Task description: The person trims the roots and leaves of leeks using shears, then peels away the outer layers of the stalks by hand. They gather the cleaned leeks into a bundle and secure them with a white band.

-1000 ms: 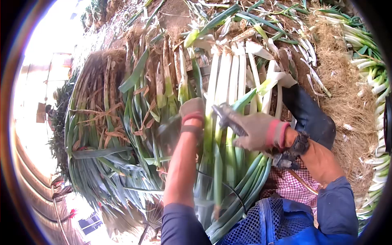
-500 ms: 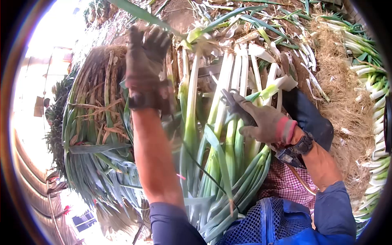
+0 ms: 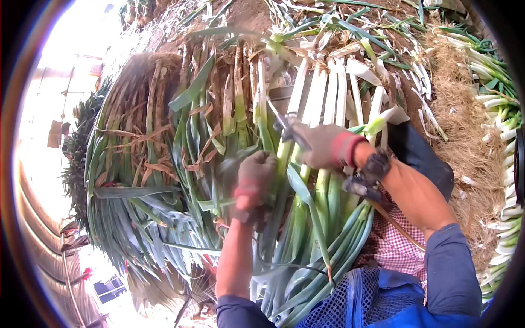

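My left hand (image 3: 256, 176), in a dark glove with a red cuff, is closed in a fist over the green stalks of the leeks; motion blurs it, and what it grips is hidden. Just left of the fist is a blurred green streak. My gloved right hand (image 3: 325, 146) is wrapped round a dark grey air blow gun (image 3: 292, 131), its thin nozzle pointing up and left across the white shanks. Several leeks (image 3: 330, 93) lie side by side before me, roots away from me, green leaves towards my lap. A loose leaf (image 3: 194, 85) lies or hangs above the unpeeled leeks.
A large pile of unpeeled leeks (image 3: 131, 126) with brown, dry skins stands at left. Peeled leeks (image 3: 506, 117) line the far right beside a heap of root trimmings (image 3: 459, 109). Stripped skins and leaves (image 3: 377, 38) litter the ground ahead. A brown hose (image 3: 402, 228) runs beside my right forearm.
My left hand has come down and towards me from the far left, closing from spread fingers to a fist. The long leaf near it is gone from there. My right hand moved slightly left with the blow gun.
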